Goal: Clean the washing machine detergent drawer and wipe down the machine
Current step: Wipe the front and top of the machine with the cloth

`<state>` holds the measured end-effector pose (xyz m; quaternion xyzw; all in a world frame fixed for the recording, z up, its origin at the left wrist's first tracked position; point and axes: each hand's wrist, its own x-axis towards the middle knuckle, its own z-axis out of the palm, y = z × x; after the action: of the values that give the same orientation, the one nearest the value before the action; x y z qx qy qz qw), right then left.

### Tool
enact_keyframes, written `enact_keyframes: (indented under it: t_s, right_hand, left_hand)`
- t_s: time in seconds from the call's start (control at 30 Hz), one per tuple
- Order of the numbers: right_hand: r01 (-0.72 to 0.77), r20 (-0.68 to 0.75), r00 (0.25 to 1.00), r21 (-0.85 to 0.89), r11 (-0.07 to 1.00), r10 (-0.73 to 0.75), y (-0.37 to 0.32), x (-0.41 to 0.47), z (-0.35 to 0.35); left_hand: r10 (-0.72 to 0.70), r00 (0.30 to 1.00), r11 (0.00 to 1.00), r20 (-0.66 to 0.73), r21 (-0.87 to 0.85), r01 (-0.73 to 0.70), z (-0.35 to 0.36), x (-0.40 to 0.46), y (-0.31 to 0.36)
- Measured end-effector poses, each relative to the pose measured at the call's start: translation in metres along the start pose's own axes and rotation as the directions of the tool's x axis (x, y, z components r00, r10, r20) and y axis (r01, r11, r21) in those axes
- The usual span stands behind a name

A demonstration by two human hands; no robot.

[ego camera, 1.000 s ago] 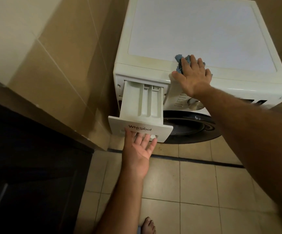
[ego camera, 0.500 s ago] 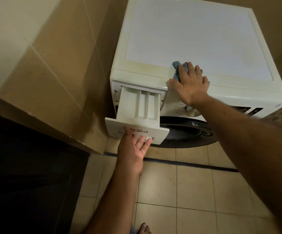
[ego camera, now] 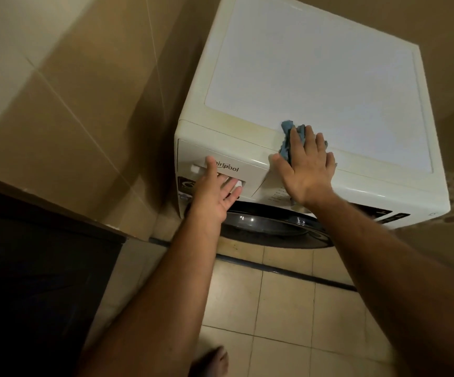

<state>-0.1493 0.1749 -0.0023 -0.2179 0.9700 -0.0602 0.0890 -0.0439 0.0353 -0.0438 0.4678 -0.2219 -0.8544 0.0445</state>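
One white washing machine (ego camera: 315, 85) stands on the tiled floor (ego camera: 283, 303), its detergent drawer (ego camera: 247, 170) flush in the front's upper left corner; right hand (ego camera: 306, 170), flat, fingers spread, presses blue cloth (ego camera: 291, 137) on the top's front edge; left hand (ego camera: 215, 191), open, fingers extended, touches the drawer face.
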Motion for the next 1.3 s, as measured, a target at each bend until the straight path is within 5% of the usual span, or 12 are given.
enact_keyframes:
  t_s: [0.17,0.37,0.83,1.0,1.3]
  right_hand:
    - [0.020,0.048,0.999,0.038,0.999,-0.022,0.001,-0.001,-0.006]
    - [0.096,0.112,0.989,0.023,0.995,-0.098,0.006,0.000,-0.016]
    - [0.539,0.233,0.785,0.198,0.819,-0.573,0.046,0.028,-0.048]
    - [0.532,0.155,0.778,0.351,0.770,-0.609,0.046,0.033,-0.069]
    - [0.567,0.111,0.748,0.406,0.716,-0.655,0.010,0.037,-0.075]
  left_hand:
    - [0.277,0.937,0.954,-0.212,0.180,-0.241,-0.009,-0.014,0.009]
    - [0.555,0.815,0.737,-0.169,0.555,-0.387,-0.004,-0.047,0.019]
    - [0.650,0.722,0.647,-0.236,0.671,-0.363,0.013,-0.102,-0.005]
    - [0.731,0.669,0.469,-0.135,0.812,-0.348,0.007,-0.105,0.007]
    - [0.729,0.682,0.372,-0.067,0.875,-0.311,0.015,-0.096,0.019]
